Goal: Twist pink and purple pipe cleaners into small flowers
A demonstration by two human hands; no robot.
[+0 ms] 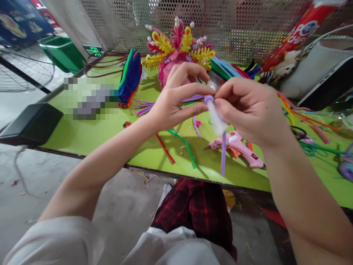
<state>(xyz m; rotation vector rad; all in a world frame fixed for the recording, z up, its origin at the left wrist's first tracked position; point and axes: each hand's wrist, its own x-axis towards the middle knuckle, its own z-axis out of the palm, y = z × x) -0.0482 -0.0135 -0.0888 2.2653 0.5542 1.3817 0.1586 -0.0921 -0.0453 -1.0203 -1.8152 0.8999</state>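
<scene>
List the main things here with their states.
left hand: pinching at the purple band.
right hand: fingertips closed at the same spot.
purple band: at the top of the white tuft.
white tuft: held up, blurred.
glue gun: lying on its side; on or off, cannot tell.
green stem: on the table, bent.
red stem: on the table, nearly straight.
stem bundle: gathered together.
flower piece: upright, partly hidden by the left hand.

Place: craft workshop | tabletop (82, 134) under pink glue gun (242, 149) | bundled pipe cleaners (129, 79) left of it | beaded ornament (178, 57) beyond it | perforated metal panel (118, 22) behind it | scrap-strewn floor (49, 173) below it
</scene>
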